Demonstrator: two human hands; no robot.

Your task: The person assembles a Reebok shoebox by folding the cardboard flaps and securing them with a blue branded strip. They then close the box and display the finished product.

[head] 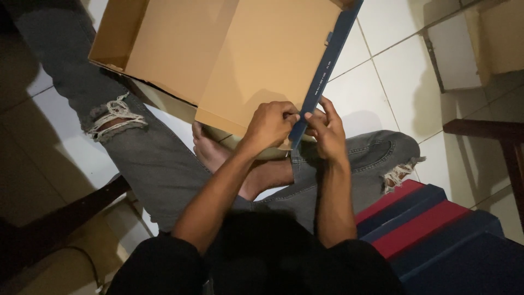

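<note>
Centre frame: left hand (pixel 270 124) and right hand (pixel 326 130), fingers clamped on blue flap (pixel 322 76) | steadying tan cardboard box (pixel 218 49) over lap

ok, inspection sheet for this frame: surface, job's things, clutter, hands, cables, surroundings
surface: white tiled floor; the person sits cross-legged on it, in dim light.
job's things: open brown cardboard box resting over the lap, with a dark blue edge flap along its right side.
clutter: stack of red and blue box pieces at lower right.
hands: left hand and right hand both pinch the lower end of the blue flap, fingers closed on it.
cables: one thin dark cord on the floor at lower left.
surroundings: dark wooden furniture leg at right; more cardboard at upper right.
</note>
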